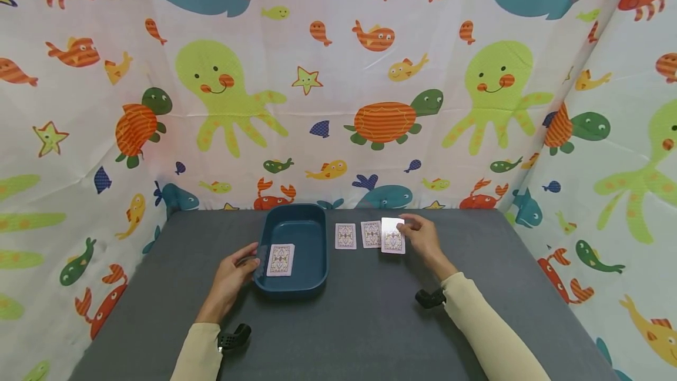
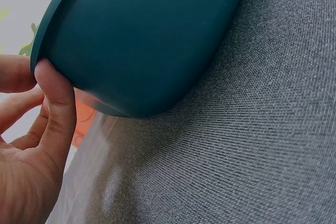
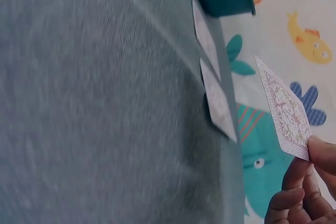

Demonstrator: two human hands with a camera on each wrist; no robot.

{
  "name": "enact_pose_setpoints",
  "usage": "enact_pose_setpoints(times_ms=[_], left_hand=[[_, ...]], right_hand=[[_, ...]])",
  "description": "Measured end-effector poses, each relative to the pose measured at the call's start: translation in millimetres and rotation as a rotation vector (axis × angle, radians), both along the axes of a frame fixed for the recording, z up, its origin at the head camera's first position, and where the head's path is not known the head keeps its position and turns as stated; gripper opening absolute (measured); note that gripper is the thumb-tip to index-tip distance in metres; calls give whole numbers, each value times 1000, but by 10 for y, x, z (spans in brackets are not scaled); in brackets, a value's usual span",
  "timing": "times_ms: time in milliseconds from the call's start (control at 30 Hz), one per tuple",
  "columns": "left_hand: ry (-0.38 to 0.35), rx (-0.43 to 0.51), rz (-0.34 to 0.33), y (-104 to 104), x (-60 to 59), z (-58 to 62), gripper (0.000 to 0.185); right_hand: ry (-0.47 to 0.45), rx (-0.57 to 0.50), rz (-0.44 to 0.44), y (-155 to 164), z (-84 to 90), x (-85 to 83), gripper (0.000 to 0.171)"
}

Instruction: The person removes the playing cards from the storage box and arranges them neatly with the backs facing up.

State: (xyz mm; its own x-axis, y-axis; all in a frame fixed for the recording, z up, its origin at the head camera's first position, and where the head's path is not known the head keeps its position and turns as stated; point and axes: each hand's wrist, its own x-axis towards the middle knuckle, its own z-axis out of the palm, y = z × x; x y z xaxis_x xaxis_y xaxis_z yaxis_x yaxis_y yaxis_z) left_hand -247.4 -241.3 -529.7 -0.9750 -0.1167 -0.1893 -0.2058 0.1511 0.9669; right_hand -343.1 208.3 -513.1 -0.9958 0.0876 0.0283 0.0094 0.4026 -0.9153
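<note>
A dark teal tray (image 1: 317, 251) stands on the grey table with one face-down playing card (image 1: 281, 260) lying inside it. My left hand (image 1: 238, 272) grips the tray's near left rim (image 2: 47, 51), thumb on the outer wall. Two more face-down cards (image 1: 345, 236) (image 1: 371, 234) lie in a row to the right of the tray. My right hand (image 1: 420, 234) pinches a third card (image 1: 393, 236) by its edge and holds it lifted just above the table, right of that row. In the right wrist view that held card (image 3: 283, 109) stands tilted above the two lying cards (image 3: 218, 103).
The grey cloth-covered table (image 1: 370, 322) is walled on three sides by a sea-animal patterned curtain (image 1: 338, 104). A small black wrist camera mount (image 1: 429, 298) shows on the right sleeve, another (image 1: 234, 338) on the left.
</note>
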Motion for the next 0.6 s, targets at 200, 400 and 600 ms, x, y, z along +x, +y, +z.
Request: enact_pose_setpoints(times_ms=[200,400,600], left_hand=[[8,-2,0,-2,7,15,50],[6,3,-1,-2,9,27,49],[14,4,-7,-11,10,21,50]], right_hand=[[-47,39,-9,101,-67,-111,40],[-82,78,-32,154,-97,-173,37],[-89,107,-33,211,-167,-228,35]])
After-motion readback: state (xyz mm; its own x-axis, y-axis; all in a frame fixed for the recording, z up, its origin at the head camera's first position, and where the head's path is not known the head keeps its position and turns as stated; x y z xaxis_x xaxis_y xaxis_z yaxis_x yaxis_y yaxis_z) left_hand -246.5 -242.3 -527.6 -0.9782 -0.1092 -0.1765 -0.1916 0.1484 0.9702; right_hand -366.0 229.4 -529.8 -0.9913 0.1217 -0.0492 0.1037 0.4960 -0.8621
